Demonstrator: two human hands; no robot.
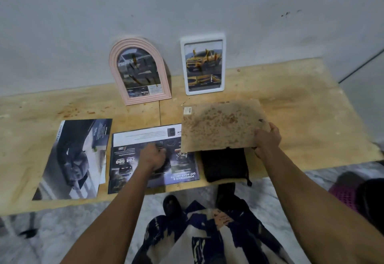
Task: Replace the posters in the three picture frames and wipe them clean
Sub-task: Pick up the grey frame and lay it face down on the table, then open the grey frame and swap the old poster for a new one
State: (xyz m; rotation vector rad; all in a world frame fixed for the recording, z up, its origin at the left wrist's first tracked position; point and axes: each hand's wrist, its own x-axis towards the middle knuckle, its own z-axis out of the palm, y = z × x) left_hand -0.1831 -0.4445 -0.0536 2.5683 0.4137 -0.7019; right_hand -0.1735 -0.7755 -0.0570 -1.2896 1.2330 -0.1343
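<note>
A pink arched picture frame and a white rectangular frame lean against the wall, each with a car poster and brown smears on the front. My right hand grips the right edge of a stained brown backing board, held above the table. My left hand rests with curled fingers on a dark car poster lying flat; whether it holds something small I cannot tell. A second poster with a dark car lies to the left.
A black cloth lies on the plywood table under the board, near the front edge. A grey wall stands right behind the frames. A pink basket sits on the floor at the right.
</note>
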